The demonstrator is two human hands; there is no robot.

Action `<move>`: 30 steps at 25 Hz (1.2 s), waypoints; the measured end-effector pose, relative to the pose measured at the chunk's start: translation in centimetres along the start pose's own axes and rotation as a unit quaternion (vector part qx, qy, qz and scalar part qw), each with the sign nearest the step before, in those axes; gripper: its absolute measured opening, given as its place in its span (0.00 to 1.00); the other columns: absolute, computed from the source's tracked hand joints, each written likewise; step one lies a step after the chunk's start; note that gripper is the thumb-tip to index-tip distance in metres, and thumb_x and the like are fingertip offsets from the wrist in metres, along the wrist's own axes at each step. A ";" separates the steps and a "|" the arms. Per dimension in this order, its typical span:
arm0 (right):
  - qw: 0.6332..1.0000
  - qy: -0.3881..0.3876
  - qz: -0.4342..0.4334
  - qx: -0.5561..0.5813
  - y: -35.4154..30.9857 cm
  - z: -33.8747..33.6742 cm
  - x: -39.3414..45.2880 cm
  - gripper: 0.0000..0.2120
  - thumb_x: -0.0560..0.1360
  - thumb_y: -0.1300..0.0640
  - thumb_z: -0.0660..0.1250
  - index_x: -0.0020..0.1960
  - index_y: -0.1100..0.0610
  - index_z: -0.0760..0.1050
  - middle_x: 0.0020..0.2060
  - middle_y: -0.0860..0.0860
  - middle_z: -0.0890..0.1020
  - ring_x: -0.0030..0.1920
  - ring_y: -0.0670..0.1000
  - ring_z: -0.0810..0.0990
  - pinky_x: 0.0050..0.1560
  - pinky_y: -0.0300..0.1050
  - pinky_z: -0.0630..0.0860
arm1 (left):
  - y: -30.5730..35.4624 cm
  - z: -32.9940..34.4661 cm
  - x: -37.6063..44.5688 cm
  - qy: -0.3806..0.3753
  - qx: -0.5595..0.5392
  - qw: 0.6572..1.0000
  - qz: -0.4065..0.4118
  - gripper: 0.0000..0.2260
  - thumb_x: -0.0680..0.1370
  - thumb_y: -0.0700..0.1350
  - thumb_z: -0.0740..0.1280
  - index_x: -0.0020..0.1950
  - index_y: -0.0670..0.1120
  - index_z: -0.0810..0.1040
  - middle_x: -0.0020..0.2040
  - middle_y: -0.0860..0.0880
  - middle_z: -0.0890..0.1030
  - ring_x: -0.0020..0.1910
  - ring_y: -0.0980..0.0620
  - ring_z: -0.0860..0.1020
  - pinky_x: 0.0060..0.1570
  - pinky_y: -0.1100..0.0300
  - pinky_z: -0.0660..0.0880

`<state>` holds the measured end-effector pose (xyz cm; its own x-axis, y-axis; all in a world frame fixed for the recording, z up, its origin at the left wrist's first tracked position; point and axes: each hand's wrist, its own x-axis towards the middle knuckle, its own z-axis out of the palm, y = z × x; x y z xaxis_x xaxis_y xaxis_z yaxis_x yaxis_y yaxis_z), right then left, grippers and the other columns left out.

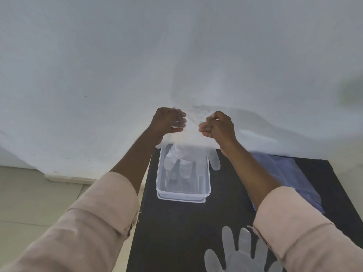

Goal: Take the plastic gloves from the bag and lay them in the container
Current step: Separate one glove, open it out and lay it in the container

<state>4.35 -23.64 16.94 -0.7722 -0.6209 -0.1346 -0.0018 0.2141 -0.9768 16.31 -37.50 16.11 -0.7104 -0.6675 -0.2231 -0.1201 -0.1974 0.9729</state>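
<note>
Left hand (169, 122), right hand (219, 125) — each pinching clear glove (193, 154) cuff, fingers dangling into container (183, 191) — second glove (235, 254) flat on table (176, 232).

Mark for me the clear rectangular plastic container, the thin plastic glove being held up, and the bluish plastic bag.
Clear rectangular plastic container (183, 193): head view, near rim.
Thin translucent plastic glove held by both hands (215, 161): head view, fingertip hanging outside the container's right wall.
Bluish transparent plastic bag (290, 173): head view, flat middle.

Glove (191, 154) above container (183, 190)
</note>
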 end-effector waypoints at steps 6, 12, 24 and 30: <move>0.993 0.034 -0.107 0.028 -1.4 1.7 3.7 0.09 0.76 0.62 0.62 0.37 0.54 0.70 0.38 0.60 0.84 0.41 0.57 0.86 0.43 0.48 0.81 | 2.6 -0.1 3.1 0.077 0.013 0.994 0.074 0.10 0.76 0.37 0.61 0.43 0.41 0.82 0.41 0.41 0.82 0.37 0.48 0.82 0.45 0.53 0.80; 0.967 0.034 -0.228 0.108 1.2 1.4 1.2 0.11 0.76 0.65 0.64 0.38 0.53 0.69 0.35 0.62 0.78 0.43 0.56 0.85 0.47 0.54 0.80 | 0.1 -0.3 0.5 0.054 -0.006 0.987 0.154 0.09 0.80 0.40 0.62 0.47 0.39 0.82 0.44 0.40 0.83 0.42 0.45 0.83 0.44 0.53 0.80; 0.963 -0.097 -0.144 -0.206 15.4 1.1 -0.8 0.10 0.79 0.62 0.63 0.40 0.56 0.67 0.26 0.46 0.68 0.26 0.45 0.66 0.29 0.36 0.62 | -15.6 -1.8 -0.4 -0.026 0.350 0.927 0.134 0.15 0.79 0.53 0.62 0.44 0.43 0.82 0.38 0.46 0.84 0.36 0.51 0.80 0.41 0.48 0.79; 0.864 -0.206 -0.163 -0.430 15.0 1.4 -1.0 0.06 0.81 0.54 0.56 0.48 0.55 0.68 0.34 0.49 0.74 0.31 0.49 0.71 0.29 0.33 0.59 | -16.8 -2.1 -0.8 -0.074 0.502 0.845 0.167 0.14 0.78 0.49 0.59 0.49 0.44 0.82 0.43 0.44 0.84 0.39 0.44 0.82 0.42 0.47 0.80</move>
<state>5.98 -20.90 2.20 -0.3505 -0.9317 -0.0954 -0.7848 0.3478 -0.5129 20.32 -35.14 -0.21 -0.8907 -0.4545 0.0117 -0.3717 0.7427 0.5569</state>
